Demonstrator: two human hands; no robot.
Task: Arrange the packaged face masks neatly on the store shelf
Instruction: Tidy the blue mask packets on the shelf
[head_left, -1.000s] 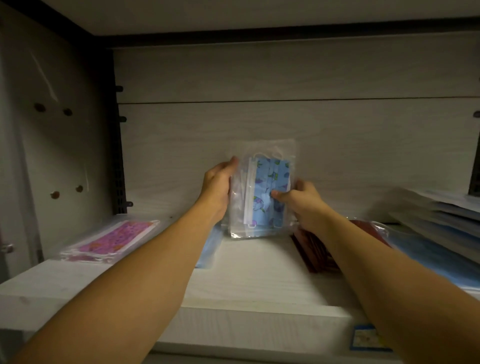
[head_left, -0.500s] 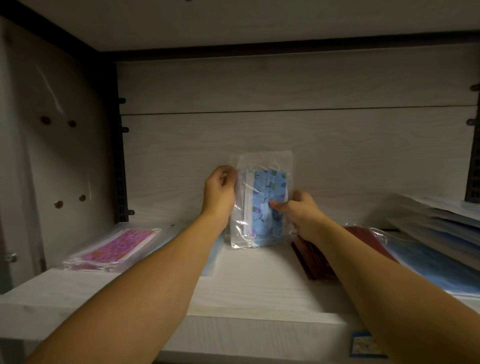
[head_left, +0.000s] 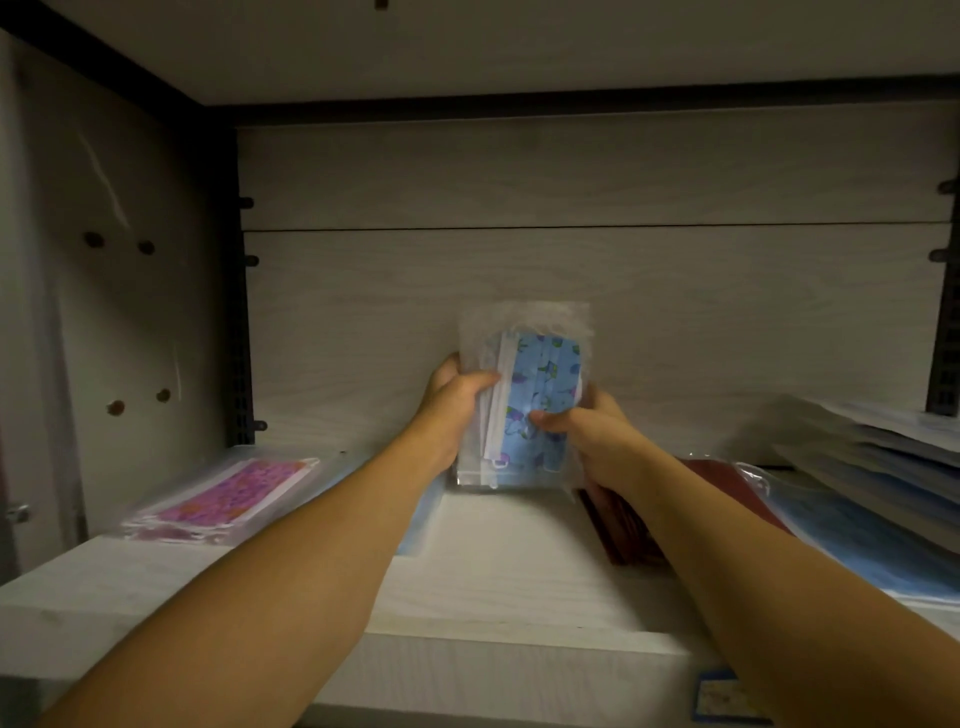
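A clear packet of blue patterned face masks stands upright against the back wall of the pale wooden shelf. My left hand grips the packet's left edge, thumb across its front. My right hand pinches its lower right side. A pink patterned mask packet lies flat at the shelf's left. A dark red packet lies flat under my right forearm. A light blue packet lies partly hidden under my left forearm.
Blue mask packets lie at the right, with a slanted stack of flat packets behind them. The shelf above is close overhead. A side panel closes the left. A price label sits on the shelf's front edge.
The blue packet stays upright against the back wall. My left thumb has come round onto its front edge; my right hand keeps its hold. The view tilted slightly upward.
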